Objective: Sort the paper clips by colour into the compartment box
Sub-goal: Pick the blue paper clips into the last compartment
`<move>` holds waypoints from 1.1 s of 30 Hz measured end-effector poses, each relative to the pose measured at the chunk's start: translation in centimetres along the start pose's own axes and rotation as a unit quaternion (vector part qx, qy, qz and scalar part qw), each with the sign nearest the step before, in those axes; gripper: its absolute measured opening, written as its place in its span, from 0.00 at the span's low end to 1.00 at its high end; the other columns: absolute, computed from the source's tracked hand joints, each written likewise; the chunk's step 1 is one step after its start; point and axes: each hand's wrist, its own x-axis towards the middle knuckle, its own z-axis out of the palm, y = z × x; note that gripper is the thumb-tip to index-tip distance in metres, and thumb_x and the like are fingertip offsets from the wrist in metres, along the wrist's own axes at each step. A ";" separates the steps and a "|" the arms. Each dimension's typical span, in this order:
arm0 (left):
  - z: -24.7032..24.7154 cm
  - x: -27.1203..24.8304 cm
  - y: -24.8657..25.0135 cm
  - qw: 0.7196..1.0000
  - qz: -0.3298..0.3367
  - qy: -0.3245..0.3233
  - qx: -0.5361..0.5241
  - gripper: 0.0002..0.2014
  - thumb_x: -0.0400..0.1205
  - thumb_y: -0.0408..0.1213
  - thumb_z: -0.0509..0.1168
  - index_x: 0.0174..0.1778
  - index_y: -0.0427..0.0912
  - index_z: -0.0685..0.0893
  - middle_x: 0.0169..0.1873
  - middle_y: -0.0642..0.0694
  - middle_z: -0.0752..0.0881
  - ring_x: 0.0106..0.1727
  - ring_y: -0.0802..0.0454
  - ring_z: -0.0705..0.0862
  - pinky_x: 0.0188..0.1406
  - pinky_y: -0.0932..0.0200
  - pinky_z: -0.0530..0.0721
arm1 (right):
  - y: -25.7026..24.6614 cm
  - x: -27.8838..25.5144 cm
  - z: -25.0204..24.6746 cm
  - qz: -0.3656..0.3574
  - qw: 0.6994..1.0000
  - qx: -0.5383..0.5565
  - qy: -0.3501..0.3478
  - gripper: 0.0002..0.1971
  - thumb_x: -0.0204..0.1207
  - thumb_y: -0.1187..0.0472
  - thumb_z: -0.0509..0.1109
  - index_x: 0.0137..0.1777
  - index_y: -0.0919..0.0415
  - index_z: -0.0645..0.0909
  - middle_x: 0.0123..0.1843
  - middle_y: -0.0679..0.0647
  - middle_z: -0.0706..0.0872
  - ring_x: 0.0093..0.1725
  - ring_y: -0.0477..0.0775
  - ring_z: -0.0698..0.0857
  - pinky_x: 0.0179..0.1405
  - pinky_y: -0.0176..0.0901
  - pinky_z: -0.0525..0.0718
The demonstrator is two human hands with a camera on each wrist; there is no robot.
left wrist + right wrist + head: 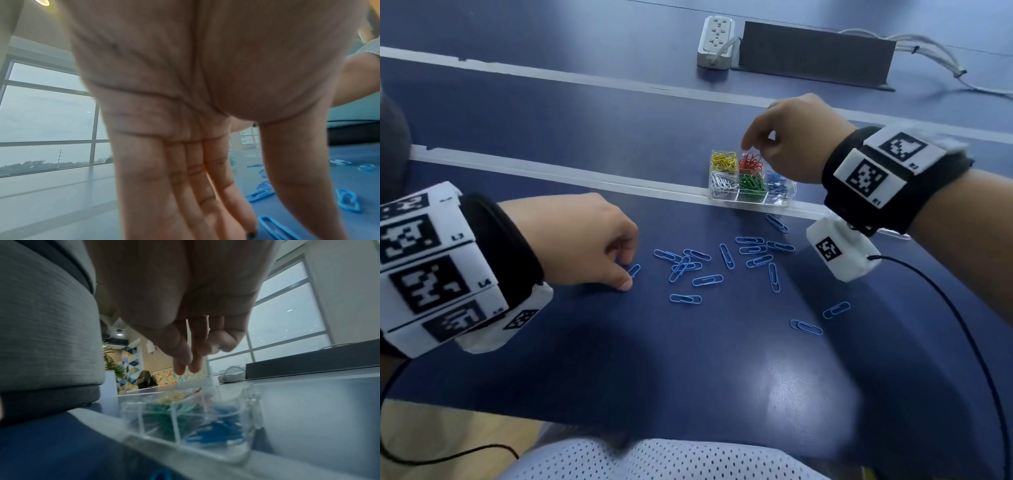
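Several blue paper clips (707, 280) lie scattered on the dark blue table. My left hand (628, 274) (287, 224) is down at their left end, its thumb tip and fingertips on the table around one blue clip (634, 270) (275, 227) that lies flat. The clear compartment box (753, 202) (252, 410) stands further back, with yellow (723, 160), red (750, 161), white (722, 181), green (751, 183) and blue clips (775, 183) (216, 431) in separate compartments. My right hand (753, 147) (187, 368) hovers over the red compartment, fingers pointing down, nothing visible between them.
A pale strip (551, 171) crosses the table and the box stands on it. Behind are a white power strip (716, 41), a dark grey block (815, 51) and white cables (928, 48). A black wrist cable (962, 325) trails across the table's right side.
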 end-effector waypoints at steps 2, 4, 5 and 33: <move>0.3 0.1 0.2 1.000 -0.003 0.006 0.006 0.10 0.72 0.55 0.69 0.36 0.53 0.79 0.33 0.57 0.82 0.38 0.62 0.79 0.41 0.61 0.80 | -1.3 -1.1 0.1 -0.052 0.999 0.007 -0.003 0.15 0.73 0.67 0.63 0.51 0.54 0.89 0.48 0.55 0.89 0.39 0.49 0.75 0.46 0.32 0.69; 0.4 0.1 0.4 1.000 -0.002 0.011 0.010 0.09 0.74 0.51 0.69 0.34 0.52 0.80 0.33 0.57 0.83 0.39 0.60 0.80 0.41 0.60 0.81 | -2.9 -2.6 0.2 -0.110 0.992 0.011 -0.052 0.13 0.70 0.65 0.65 0.49 0.55 0.89 0.44 0.54 0.90 0.38 0.49 0.77 0.44 0.31 0.69; 0.4 0.0 0.5 1.000 0.000 0.014 0.010 0.08 0.74 0.50 0.69 0.33 0.52 0.80 0.32 0.56 0.83 0.39 0.59 0.81 0.40 0.60 0.81 | -3.8 -3.3 0.3 -0.132 0.987 0.002 -0.088 0.12 0.70 0.64 0.67 0.48 0.54 0.90 0.42 0.52 0.90 0.38 0.50 0.79 0.43 0.32 0.71; 0.2 0.9 1.5 0.988 0.047 0.060 -0.137 0.11 0.77 0.33 0.57 0.42 0.52 0.83 0.25 0.52 0.81 0.27 0.61 0.77 0.27 0.75 0.71 | -8.5 -5.4 1.4 -0.129 0.974 -0.019 -0.187 0.09 0.72 0.60 0.69 0.49 0.52 0.87 0.35 0.43 0.82 0.39 0.49 0.78 0.41 0.34 0.74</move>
